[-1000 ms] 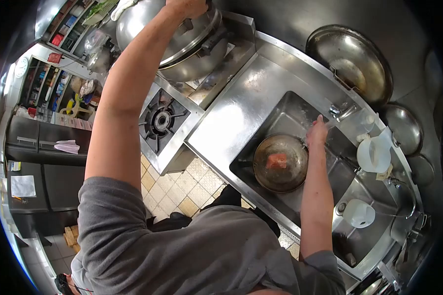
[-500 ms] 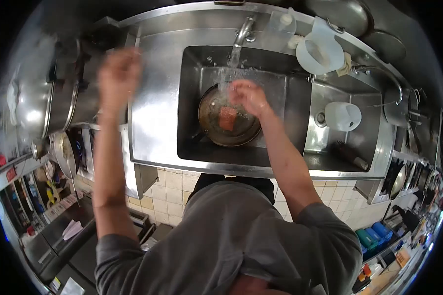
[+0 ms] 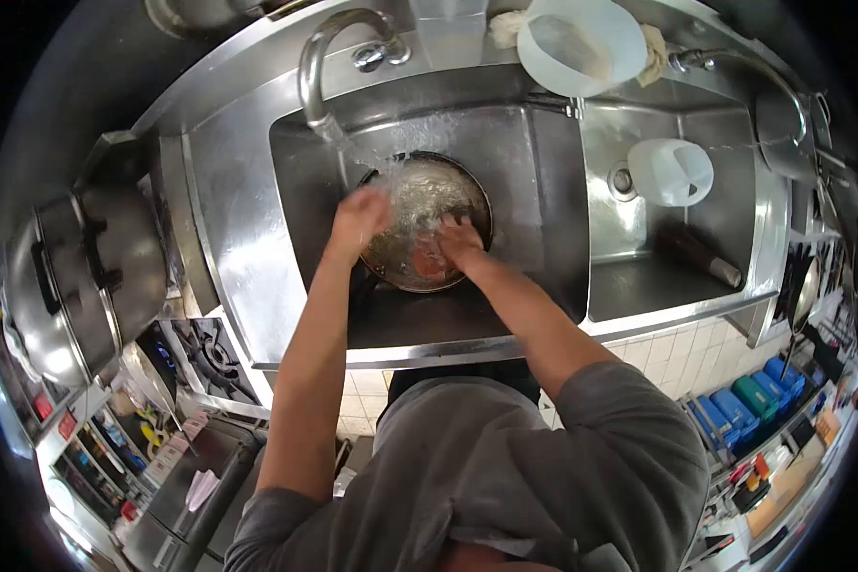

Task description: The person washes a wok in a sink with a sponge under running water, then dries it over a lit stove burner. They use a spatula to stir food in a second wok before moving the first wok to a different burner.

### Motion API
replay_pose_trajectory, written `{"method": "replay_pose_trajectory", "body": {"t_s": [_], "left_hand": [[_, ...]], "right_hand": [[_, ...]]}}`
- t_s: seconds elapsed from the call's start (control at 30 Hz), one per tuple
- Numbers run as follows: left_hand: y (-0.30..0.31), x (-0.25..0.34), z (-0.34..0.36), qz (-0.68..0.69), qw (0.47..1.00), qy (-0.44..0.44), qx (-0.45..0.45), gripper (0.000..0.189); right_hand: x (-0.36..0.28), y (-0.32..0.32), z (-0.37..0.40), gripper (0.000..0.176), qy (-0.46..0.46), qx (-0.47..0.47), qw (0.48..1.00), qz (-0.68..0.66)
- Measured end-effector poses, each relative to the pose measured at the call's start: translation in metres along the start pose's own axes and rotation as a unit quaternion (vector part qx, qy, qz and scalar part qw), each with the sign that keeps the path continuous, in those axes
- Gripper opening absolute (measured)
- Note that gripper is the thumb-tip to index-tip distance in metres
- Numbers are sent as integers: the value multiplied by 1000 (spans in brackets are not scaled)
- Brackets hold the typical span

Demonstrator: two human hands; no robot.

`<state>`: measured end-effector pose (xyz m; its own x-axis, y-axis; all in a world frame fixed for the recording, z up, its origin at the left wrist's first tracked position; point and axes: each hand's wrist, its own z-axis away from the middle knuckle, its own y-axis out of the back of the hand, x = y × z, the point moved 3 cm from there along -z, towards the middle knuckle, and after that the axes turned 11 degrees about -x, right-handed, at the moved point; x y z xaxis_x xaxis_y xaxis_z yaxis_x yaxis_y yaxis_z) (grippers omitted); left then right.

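A round frying pan (image 3: 481,191) lies in the sink basin, with churning water inside it. A stream from the curved tap (image 3: 310,76) falls into it at its upper left. In the pan's lower part sits a reddish-orange, roughly rectangular piece (image 3: 430,263); the splashing hides what it is. My left hand (image 3: 360,219) is over the pan's left rim beside the stream, its fingers smeared by motion. Over the pan's right half, my right hand (image 3: 459,240) reaches to the water with fingers stretched and apart, just above and right of the reddish piece.
To the right, a second basin (image 3: 629,276) holds a white plastic jug (image 3: 670,173) and a dark brown object (image 3: 701,255). A white plastic tub (image 3: 582,48) stands on the back ledge. Large metal pots (image 3: 76,276) and a gas burner (image 3: 210,355) are at the left.
My left hand has come from above the left counter to the pan's left rim. My right hand has lowered towards the water. The view has shifted, and the pan's water is more churned.
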<state>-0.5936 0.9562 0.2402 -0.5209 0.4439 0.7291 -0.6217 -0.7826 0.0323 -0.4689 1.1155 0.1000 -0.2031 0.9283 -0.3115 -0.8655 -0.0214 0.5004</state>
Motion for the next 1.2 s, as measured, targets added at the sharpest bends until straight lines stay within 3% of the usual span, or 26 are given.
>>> {"method": "replay_pose_trajectory", "body": {"t_s": [0.03,0.07,0.1,0.17,0.23,0.3,0.33,0.47,0.5,0.53,0.57,0.63,0.67,0.73,0.77,0.83,0.87,0.9,0.93,0.97,1.0,1.03,1.1,1.13,1.17,1.2], "left_hand": [[11,-56,0,-145,988,43,-14,28],[11,-109,1,-566,822,16,-62,29],[-4,-98,36,-439,881,166,-64,35],[-13,-141,53,-455,832,294,-119,45],[-32,-141,52,-443,839,298,-108,46],[-48,-130,61,-434,841,306,-104,48],[-57,-107,69,-416,854,278,-141,47],[-78,-53,101,-349,900,144,-217,34],[-83,-36,107,-291,918,106,-247,31],[-86,-6,114,-285,933,71,-206,28],[-87,17,116,-289,933,62,-205,28],[-87,68,110,-301,946,-73,-99,32],[-84,88,102,-308,946,-85,-61,32],[-71,120,75,-293,947,-132,17,33],[-64,128,62,-271,947,-164,56,35],[-50,145,38,-291,929,-190,129,40],[-43,147,24,-290,926,-188,153,43],[-37,144,8,-290,922,-186,177,46],[-29,130,-12,-272,903,-234,235,44],[-27,129,-17,-269,903,-239,235,44],[-24,126,-22,-128,952,-197,196,38],[-20,116,-29,15,977,-147,153,33],[-19,104,-28,-4,971,-174,164,27],[-24,101,-22,-36,970,-188,152,27],[-31,95,-15,-68,967,-200,140,27],[-38,83,-7,-67,968,-194,145,27]], "right_hand": [[10,-10,4,49,-5,0,1000,-5],[22,-18,7,49,-47,4,999,-5],[30,-25,10,50,-87,6,996,-5],[37,-19,25,59,-124,22,990,-61],[22,12,69,68,-70,78,994,-21],[16,8,68,73,-38,31,999,-24],[14,6,66,77,-7,-16,1000,-24],[31,10,70,85,-39,2,995,-92],[39,13,73,89,-55,-38,981,-182],[44,23,79,93,-68,-75,958,-268],[48,34,88,93,-73,-66,959,-266],[58,56,116,98,-90,40,914,-394],[65,59,125,98,-96,44,915,-389],[87,73,145,97,-67,219,827,-513],[86,84,166,97,-71,222,829,-509],[80,122,222,94,22,278,673,-685],[99,102,196,87,96,325,598,-726],[104,106,211,87,95,332,600,-722],[102,110,229,81,159,246,509,-809],[100,111,242,75,220,150,405,-875],[107,105,236,64,295,103,306,-899],[99,118,255,64,295,103,308,-899],[80,145,301,58,404,121,213,-881],[84,152,310,52,401,167,246,-867],[88,161,319,52,400,162,246,-868],[97,175,330,47,385,249,338,-822]]}}
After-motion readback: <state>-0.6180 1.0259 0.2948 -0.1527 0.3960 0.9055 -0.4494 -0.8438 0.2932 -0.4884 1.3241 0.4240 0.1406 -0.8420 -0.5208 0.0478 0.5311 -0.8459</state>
